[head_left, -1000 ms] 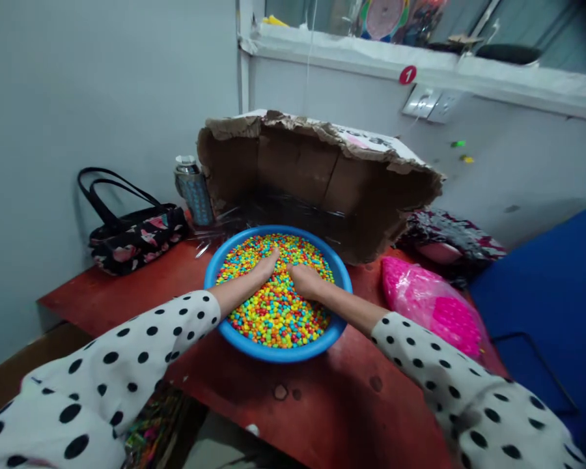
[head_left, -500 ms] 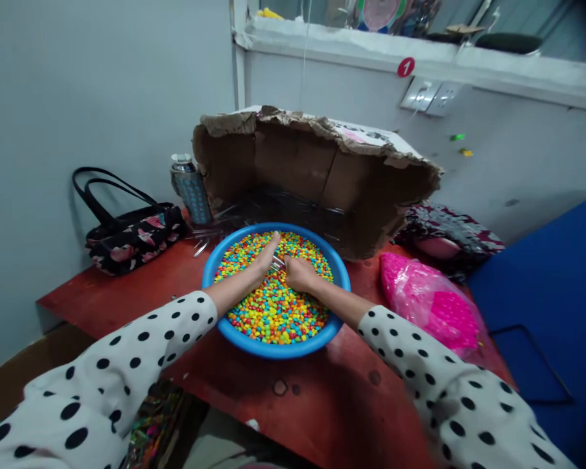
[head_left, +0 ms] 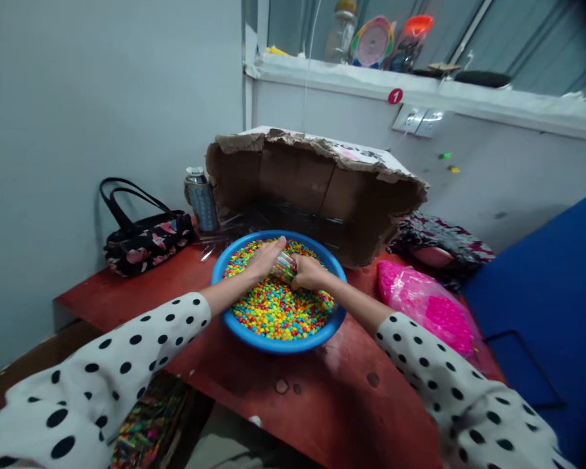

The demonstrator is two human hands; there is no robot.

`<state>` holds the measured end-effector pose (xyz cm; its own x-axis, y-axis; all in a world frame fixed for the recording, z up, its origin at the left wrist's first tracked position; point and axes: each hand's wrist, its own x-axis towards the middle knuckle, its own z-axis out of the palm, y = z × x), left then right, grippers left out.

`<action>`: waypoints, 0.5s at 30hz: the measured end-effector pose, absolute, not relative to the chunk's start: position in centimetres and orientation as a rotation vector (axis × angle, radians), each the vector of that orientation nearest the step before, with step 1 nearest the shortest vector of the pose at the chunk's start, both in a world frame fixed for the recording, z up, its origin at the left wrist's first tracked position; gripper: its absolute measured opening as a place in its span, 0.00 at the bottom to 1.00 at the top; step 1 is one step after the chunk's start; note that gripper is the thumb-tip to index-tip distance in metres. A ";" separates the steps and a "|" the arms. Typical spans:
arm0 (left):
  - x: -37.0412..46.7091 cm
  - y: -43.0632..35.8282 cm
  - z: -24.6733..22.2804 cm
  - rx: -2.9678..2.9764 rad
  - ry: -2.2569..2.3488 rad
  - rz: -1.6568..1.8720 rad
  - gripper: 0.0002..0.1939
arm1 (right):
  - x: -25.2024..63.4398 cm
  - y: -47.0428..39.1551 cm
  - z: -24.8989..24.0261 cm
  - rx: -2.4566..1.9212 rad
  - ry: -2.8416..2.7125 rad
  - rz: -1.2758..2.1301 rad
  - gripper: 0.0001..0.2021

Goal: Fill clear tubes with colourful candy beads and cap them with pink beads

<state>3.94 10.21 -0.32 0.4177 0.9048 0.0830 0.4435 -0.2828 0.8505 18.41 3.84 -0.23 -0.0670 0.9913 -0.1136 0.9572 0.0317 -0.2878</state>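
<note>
Both of your hands met over the blue basin (head_left: pixel 227 311) of colored candies (head_left: pixel 273 312): your left hand (head_left: pixel 262 258) cupped one end of a small clear packet (head_left: pixel 284 266), lying across between them, and your right hand (head_left: pixel 308 273) pinched the other.

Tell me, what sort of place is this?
Probably a small packing workroom, perhaps home-based: both hands, left hand and right hand, hold a small clear packet over a blue basin of coloured candies, beside a torn cardboard box.

Dim, soft indoor light, wide-angle edge distortion, dark vignetted right corners
</note>
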 end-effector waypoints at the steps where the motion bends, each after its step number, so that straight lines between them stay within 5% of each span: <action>1: 3.7 10.5 -0.3 1.987 1.172 0.724 0.30 | 18.7 3.8 0.4 -2.077 -2.183 0.442 0.26; 5: 3.0 11.6 -0.7 2.277 1.242 0.555 0.24 | 19.6 3.9 2.5 -2.224 -2.331 0.338 0.28; 15: 2.9 14.4 -3.5 2.398 1.357 0.168 0.35 | 19.0 4.5 1.8 -2.425 -2.624 0.519 0.22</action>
<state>2.93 14.38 -3.49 0.5270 0.8460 -0.0809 0.8008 -0.4624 0.3808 18.98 4.52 1.76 -0.0387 0.8585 -0.5114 0.9885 0.1076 0.1059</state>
